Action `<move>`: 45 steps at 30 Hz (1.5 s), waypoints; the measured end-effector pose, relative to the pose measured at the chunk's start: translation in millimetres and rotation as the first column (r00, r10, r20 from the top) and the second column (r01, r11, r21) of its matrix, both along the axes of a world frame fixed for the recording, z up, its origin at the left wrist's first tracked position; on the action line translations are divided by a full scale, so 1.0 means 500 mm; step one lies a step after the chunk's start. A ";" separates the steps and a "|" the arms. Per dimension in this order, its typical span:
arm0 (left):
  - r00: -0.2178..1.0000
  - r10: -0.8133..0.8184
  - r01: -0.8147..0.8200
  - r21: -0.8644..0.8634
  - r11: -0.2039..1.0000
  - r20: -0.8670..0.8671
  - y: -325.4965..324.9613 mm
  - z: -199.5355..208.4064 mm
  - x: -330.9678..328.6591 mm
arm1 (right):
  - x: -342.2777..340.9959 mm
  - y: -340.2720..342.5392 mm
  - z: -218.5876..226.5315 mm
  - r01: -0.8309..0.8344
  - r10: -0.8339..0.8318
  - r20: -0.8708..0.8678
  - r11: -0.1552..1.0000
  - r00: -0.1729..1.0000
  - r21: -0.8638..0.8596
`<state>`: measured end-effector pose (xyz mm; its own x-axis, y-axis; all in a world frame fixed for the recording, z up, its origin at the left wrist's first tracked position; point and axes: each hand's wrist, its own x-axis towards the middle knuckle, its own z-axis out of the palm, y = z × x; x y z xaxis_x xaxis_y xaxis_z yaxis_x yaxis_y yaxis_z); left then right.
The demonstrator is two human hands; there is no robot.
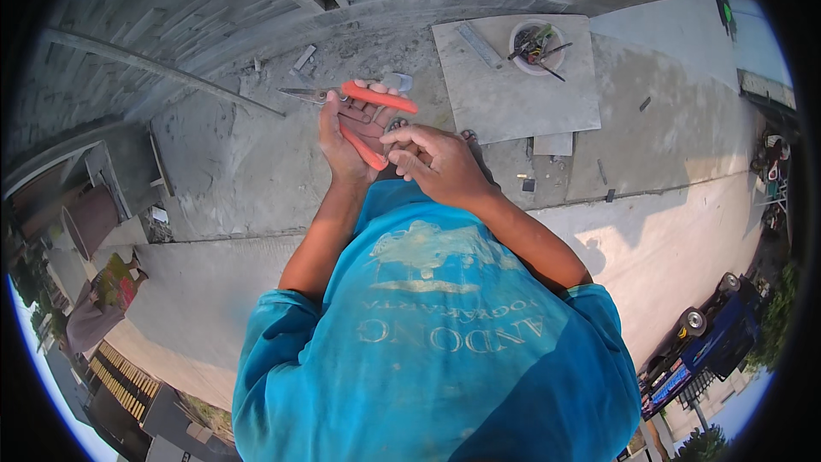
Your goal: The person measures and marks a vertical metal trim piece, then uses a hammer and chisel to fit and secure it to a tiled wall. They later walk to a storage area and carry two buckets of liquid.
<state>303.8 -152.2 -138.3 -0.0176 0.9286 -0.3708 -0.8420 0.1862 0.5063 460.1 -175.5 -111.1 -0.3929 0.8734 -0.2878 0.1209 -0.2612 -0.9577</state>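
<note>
My left hand holds a pair of pliers with orange handles spread apart, the metal jaws pointing left. My right hand is just beside it, fingers curled against the lower orange handle and the left palm. Whether the right hand pinches something small is hidden. Both forearms rise from my blue shirt over a concrete floor.
A grey square tile lies ahead with a white bowl of tools on it and a flat metal bar. Small scraps lie about the concrete. A wall edge runs on the left. A drop and a street with a vehicle lie right.
</note>
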 end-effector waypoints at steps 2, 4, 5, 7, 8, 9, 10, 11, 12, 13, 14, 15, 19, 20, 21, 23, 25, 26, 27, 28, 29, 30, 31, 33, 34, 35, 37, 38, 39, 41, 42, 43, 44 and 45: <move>0.994 0.089 -0.092 -0.044 0.995 -0.071 -0.006 -0.017 -0.013 | -0.008 -0.005 -0.006 0.032 -0.035 0.047 0.997 0.998 0.075; 0.981 0.158 -0.169 -0.092 0.981 -0.108 -0.015 -0.036 -0.028 | -0.016 -0.015 -0.020 0.076 -0.124 0.143 0.950 0.982 0.303; 0.976 0.188 -0.201 -0.122 0.972 -0.111 -0.019 -0.045 -0.035 | -0.025 -0.012 -0.024 0.090 -0.149 0.153 0.936 0.977 0.339; 0.976 0.201 -0.212 -0.158 0.964 -0.086 -0.032 -0.051 -0.045 | -0.034 -0.014 -0.028 0.113 -0.196 0.175 0.910 0.965 0.399; 0.981 0.185 -0.192 -0.159 0.969 -0.057 -0.038 -0.052 -0.049 | -0.040 -0.012 -0.029 0.116 -0.194 0.174 0.917 0.965 0.381; 0.985 0.170 -0.172 -0.164 0.971 -0.027 -0.046 -0.052 -0.052 | -0.046 -0.014 -0.029 0.118 -0.190 0.175 0.926 0.966 0.359; 0.985 0.167 -0.172 -0.187 0.967 -0.040 -0.049 -0.051 -0.053 | -0.051 -0.015 -0.030 0.119 -0.186 0.175 0.934 0.967 0.335; 0.985 0.164 -0.172 -0.211 0.962 -0.054 -0.047 -0.048 -0.053 | -0.055 -0.015 -0.030 0.123 -0.180 0.158 0.941 0.971 0.314; 0.985 0.161 -0.173 -0.234 0.957 -0.068 -0.046 -0.043 -0.055 | -0.059 -0.015 -0.028 0.127 -0.173 0.139 0.948 0.975 0.292; 0.989 0.137 -0.144 -0.237 0.961 -0.046 -0.046 -0.041 -0.059 | -0.062 -0.014 -0.030 0.131 -0.168 0.120 0.954 0.978 0.269; 0.993 0.112 -0.115 -0.238 0.964 -0.025 -0.046 -0.040 -0.065 | -0.063 -0.014 -0.035 0.119 -0.148 0.104 0.962 0.983 0.246; 0.996 0.084 -0.083 -0.237 0.968 -0.008 -0.044 -0.039 -0.073 | -0.065 -0.012 -0.039 0.111 -0.133 0.083 0.968 0.988 0.226; 0.985 -0.050 0.089 -0.234 0.968 0.166 -0.033 -0.051 -0.091 | -0.060 -0.002 -0.075 0.027 -0.021 -0.095 0.998 0.995 0.062; 0.972 -0.099 0.149 -0.235 0.960 0.212 -0.030 -0.059 -0.094 | -0.058 0.002 -0.085 -0.002 0.006 -0.114 0.999 0.993 0.042; 0.953 -0.150 0.213 -0.231 0.949 0.262 -0.026 -0.065 -0.091 | -0.050 0.006 -0.096 -0.027 0.029 -0.130 0.999 0.991 0.024; 0.939 -0.203 0.276 -0.257 0.926 0.276 -0.012 -0.070 -0.085 | -0.036 0.011 -0.112 -0.046 0.039 -0.170 0.998 0.985 -0.037; 0.913 -0.256 0.347 -0.276 0.896 0.317 0.005 -0.076 -0.070 | -0.026 0.018 -0.118 -0.029 0.004 -0.199 0.992 0.980 -0.123; 0.897 -0.280 0.382 -0.280 0.881 0.342 0.008 -0.079 -0.066 | -0.022 0.018 -0.126 -0.024 -0.007 -0.219 0.990 0.976 -0.141; 0.875 -0.310 0.422 -0.271 0.865 0.373 0.020 -0.084 -0.056 | -0.015 0.020 -0.135 -0.014 -0.020 -0.229 0.989 0.973 -0.149; 0.857 -0.337 0.455 -0.265 0.850 0.390 0.029 -0.098 -0.049 | -0.004 0.025 -0.144 -0.005 -0.032 -0.238 0.988 0.971 -0.154; 0.838 -0.363 0.488 -0.260 0.833 0.407 0.034 -0.117 -0.046 | 0.006 0.032 -0.144 -0.016 -0.054 -0.267 0.967 0.962 -0.254; 0.820 -0.388 0.517 -0.252 0.818 0.421 0.047 -0.133 -0.039 | 0.017 0.044 -0.149 -0.032 -0.078 -0.299 0.938 0.951 -0.346; 0.834 -0.471 0.545 -0.299 0.783 0.288 0.065 -0.149 -0.030 | 0.027 0.048 -0.183 -0.125 -0.040 -0.360 0.897 0.932 -0.423; 0.791 -0.612 0.562 -0.402 0.723 0.004 0.104 -0.172 -0.004 | 0.068 0.070 -0.214 -0.121 -0.237 -0.496 0.801 0.835 -0.586; 0.730 -0.676 0.572 -0.450 0.686 -0.101 0.117 -0.176 0.020 | 0.085 0.084 -0.228 -0.142 -0.336 -0.548 0.743 0.766 -0.654; 0.655 -0.729 0.573 -0.498 0.651 -0.201 0.128 -0.178 0.052 | 0.100 0.093 -0.257 -0.148 -0.329 -0.550 0.744 0.768 -0.651; 0.494 -0.806 0.608 -0.533 0.588 -0.326 0.165 -0.232 0.102 | 0.135 0.127 -0.303 -0.170 -0.258 -0.516 0.747 0.817 -0.643; 0.413 -0.844 0.650 -0.538 0.537 -0.342 0.155 -0.313 0.111 | 0.148 0.140 -0.332 -0.183 -0.228 -0.499 0.741 0.836 -0.646; 0.321 -0.845 0.654 -0.545 0.525 -0.428 0.165 -0.362 0.123 | 0.168 0.153 -0.368 -0.159 -0.248 -0.503 0.757 0.828 -0.634; 0.108 -0.762 0.621 -0.555 0.553 -0.639 0.192 -0.444 0.155 | 0.225 0.176 -0.469 0.132 -0.456 -0.276 0.682 0.846 -0.719; -0.022 -0.670 0.594 -0.549 0.588 -0.742 0.205 -0.484 0.165 | 0.267 0.194 -0.513 0.306 -0.545 -0.104 0.608 0.832 -0.733; 0.046 -0.693 0.538 -0.567 0.624 -0.719 0.211 -0.533 0.160 | 0.320 0.218 -0.560 0.471 -0.608 0.076 0.522 0.790 -0.711; 0.068 -0.745 0.505 -0.621 0.600 -0.664 0.216 -0.586 0.147 | 0.373 0.242 -0.614 0.618 -0.607 0.282 0.462 0.743 -0.636; 0.096 -0.791 0.471 -0.672 0.571 -0.604 0.221 -0.648 0.128 | 0.429 0.267 -0.678 0.745 -0.588 0.473 0.409 0.656 -0.526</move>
<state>367.8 -41.7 -462.3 0.1107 0.6258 -0.7721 0.4510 0.6607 0.6001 674.8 -42.0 -450.0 0.3597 0.3874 -0.8488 -0.2262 -0.8463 -0.4822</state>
